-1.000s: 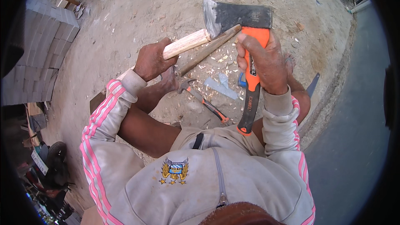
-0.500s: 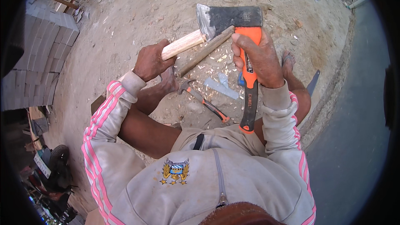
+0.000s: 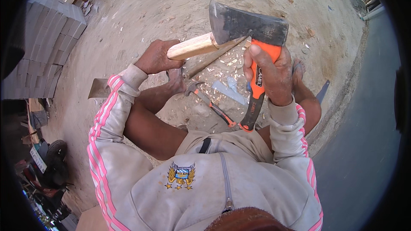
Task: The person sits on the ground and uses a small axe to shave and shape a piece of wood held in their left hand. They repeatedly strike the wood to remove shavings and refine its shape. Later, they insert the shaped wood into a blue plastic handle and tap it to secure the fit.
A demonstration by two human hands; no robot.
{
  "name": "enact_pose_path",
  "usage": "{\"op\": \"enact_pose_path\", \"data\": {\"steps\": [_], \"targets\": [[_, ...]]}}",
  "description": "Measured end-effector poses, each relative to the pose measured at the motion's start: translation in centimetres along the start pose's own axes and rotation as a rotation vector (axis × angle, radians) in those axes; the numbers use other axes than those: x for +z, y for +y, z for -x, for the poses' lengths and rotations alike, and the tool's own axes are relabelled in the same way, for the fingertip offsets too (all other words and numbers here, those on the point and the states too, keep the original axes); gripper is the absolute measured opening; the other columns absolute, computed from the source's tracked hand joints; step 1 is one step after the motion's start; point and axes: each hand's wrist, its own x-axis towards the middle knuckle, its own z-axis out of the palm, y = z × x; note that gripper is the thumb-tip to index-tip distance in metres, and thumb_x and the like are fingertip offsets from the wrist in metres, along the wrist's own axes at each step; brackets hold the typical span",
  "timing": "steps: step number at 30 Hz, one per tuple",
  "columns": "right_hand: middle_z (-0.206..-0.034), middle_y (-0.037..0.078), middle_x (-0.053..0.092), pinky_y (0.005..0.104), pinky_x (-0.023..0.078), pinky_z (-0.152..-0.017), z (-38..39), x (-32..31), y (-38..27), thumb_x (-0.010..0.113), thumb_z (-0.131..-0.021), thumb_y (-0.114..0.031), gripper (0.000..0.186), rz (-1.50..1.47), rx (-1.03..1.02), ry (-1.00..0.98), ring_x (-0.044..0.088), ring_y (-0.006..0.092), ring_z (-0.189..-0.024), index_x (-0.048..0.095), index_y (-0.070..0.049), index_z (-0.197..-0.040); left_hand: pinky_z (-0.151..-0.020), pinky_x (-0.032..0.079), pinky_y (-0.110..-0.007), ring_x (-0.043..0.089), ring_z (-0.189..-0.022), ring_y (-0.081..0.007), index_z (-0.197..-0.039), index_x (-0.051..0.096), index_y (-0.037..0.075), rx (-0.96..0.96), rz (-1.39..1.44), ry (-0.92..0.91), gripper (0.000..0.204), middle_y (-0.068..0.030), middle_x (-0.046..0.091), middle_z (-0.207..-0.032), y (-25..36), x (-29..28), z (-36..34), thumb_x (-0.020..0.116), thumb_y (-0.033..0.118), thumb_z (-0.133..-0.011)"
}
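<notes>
My left hand [image 3: 156, 56] is closed around a pale wooden piece [image 3: 193, 47], held at a slight upward slant toward the middle. My right hand [image 3: 274, 77] grips the orange-and-black handle of an axe [image 3: 246, 23], thumb up along it. The dark axe head's cutting edge is at the far end of the pale piece; whether it touches cannot tell. Behind both, a greyer wooden pole [image 3: 201, 66] slants up behind the axe head. A claw hammer [image 3: 217, 112] lies on the ground among pale wood chips, beside some translucent bluish pieces [image 3: 227, 92].
I sit low, legs bent, on dusty ground [image 3: 145, 13]. A saw blade [image 3: 322, 90] is by my right knee, a flat metal piece [image 3: 97, 89] by my left. Grey blocks [image 3: 49, 47] are stacked at left, above a parked motorbike [image 3: 51, 162]. A smooth grey strip [image 3: 359, 115] runs along the right.
The axe has shifted right, its head now tilted with the back end lower, and my right hand has dropped slightly. The pale piece sits a little more level in my left hand.
</notes>
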Motion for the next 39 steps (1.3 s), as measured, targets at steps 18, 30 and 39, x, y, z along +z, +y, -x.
{"op": "enact_pose_path", "data": {"steps": [18, 30, 39], "targets": [[-0.073, 0.004, 0.057, 0.0259, 0.045, -0.047, 0.7, -1.0, -3.5, 0.063, -0.101, -0.017, 0.012, -0.086, -0.042, 0.16, 0.054, 0.0108, -0.052, 0.058, -0.007, -0.097, -0.069, 0.055, -0.038, 0.07, -0.071, -0.0282, -0.099, 0.071, 0.004, -0.013, -0.034, 0.01, 0.034, -0.0154, 0.072, -0.081, -0.5, 0.2, -0.6, 0.077, 0.027, -0.075], [-0.066, 0.003, 0.057, 0.0255, 0.043, -0.044, 0.0, -0.2, -1.6, 0.065, -0.097, -0.012, 0.011, 0.048, 0.048, 0.118, 0.054, 0.0102, -0.048, 0.058, -0.003, -0.099, -0.069, 0.055, -0.039, 0.07, -0.071, -0.0289, -0.099, 0.07, 0.005, -0.005, -0.014, 0.0, 0.034, -0.0155, 0.071, -0.08, -1.1, 0.8, -0.8, 0.077, 0.028, -0.075], [-0.074, 0.004, 0.06, 0.0276, 0.048, -0.046, 0.5, -1.1, -3.7, 0.063, -0.1, -0.015, 0.01, -0.141, -0.029, 0.18, 0.056, 0.0115, -0.053, 0.057, -0.007, -0.099, -0.068, 0.055, -0.04, 0.07, -0.071, -0.0294, -0.099, 0.07, 0.006, -0.032, 0.004, -0.012, 0.033, -0.0153, 0.071, -0.079, -0.5, 0.9, -0.7, 0.076, 0.028, -0.075]]}}
